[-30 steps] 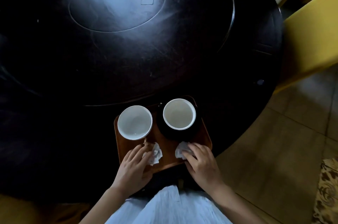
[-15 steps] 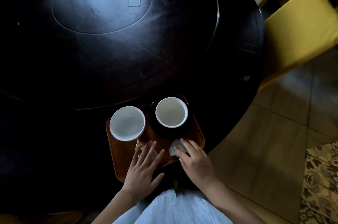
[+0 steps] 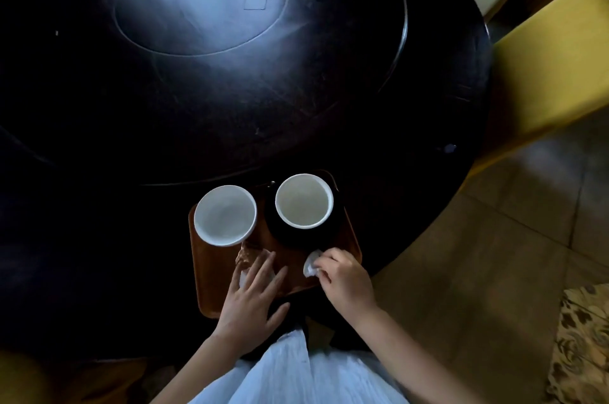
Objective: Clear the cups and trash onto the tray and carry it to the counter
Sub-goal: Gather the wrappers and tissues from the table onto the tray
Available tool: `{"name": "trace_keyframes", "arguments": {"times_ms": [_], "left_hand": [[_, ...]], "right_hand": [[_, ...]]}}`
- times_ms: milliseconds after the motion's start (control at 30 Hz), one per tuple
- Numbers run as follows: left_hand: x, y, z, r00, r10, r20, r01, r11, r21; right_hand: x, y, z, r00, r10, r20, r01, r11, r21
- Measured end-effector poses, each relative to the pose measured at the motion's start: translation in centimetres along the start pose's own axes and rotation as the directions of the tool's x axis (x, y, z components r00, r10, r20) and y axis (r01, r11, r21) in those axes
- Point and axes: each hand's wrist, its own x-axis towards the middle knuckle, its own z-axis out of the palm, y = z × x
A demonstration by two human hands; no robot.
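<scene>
Left hand point(image 3: 252, 296) spread flat on tray point(image 3: 211, 278); right hand point(image 3: 342, 276) seemingly pinches tissue point(image 3: 310, 264) near its edge.

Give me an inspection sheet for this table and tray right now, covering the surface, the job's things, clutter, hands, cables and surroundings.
Surface: dark round table, glossy, with window glare.
Job's things: brown tray at the table's near edge; left white cup on it; right white cup on a black saucer; white tissue and a brown wrapper on the tray.
Clutter: small pale speck near the table's right edge.
Hands: left hand flat, open over trash; right hand pinching the tissue.
Cables: nothing seen.
Surroundings: yellow chair, tiled floor, patterned rug.
</scene>
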Motion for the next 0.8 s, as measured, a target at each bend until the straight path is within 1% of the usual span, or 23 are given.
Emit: {"name": "trace_keyframes", "arguments": {"times_ms": [100, 167, 267, 333, 400, 500, 667, 800], "left_hand": [[0.2, 1.6, -0.6, 0.995, -0.037, -0.094, 0.030, 0.997, -0.071], [0.6, 3.4, -1.2, 0.982, -0.025, -0.190, -0.001, 0.991, -0.134], [2.1, 7.5, -2.0, 0.941, -0.013, -0.340, -0.070, 0.971, -0.230], [3.8, 10.6, -2.6, 0.918, -0.004, -0.398, -0.111, 0.957, -0.267], [6.2, 13.7, -3.1, 0.908, -0.015, -0.419, -0.127, 0.943, -0.308], [10.6, 17.5, -3.7, 0.918, -0.091, -0.385, -0.058, 0.931, -0.359], [18.7, 19.9, -3.4, 0.947, -0.225, -0.228, 0.130, 0.921, -0.368], [23.1, 20.0, -1.8, 0.920, -0.359, -0.155, 0.317, 0.917, -0.242]], "right_hand": [[-0.1, 1.1, -2.0, 1.000, -0.012, -0.021, 0.014, 0.997, 0.077], [-0.2, 2.1, -3.9, 0.999, -0.034, -0.029, 0.037, 0.990, 0.135], [-0.2, 4.4, -7.2, 0.996, -0.054, -0.064, 0.066, 0.975, 0.212], [-0.3, 6.1, -9.4, 0.994, -0.058, -0.094, 0.079, 0.966, 0.245], [-0.2, 8.2, -11.5, 0.990, -0.045, -0.132, 0.078, 0.964, 0.255], [-0.1, 11.5, -14.0, 0.985, 0.006, -0.171, 0.041, 0.962, 0.270], [1.1, 17.8, -17.3, 0.963, 0.166, -0.213, -0.084, 0.934, 0.346], [3.4, 22.7, -19.7, 0.935, 0.271, -0.228, -0.178, 0.917, 0.358]]}}
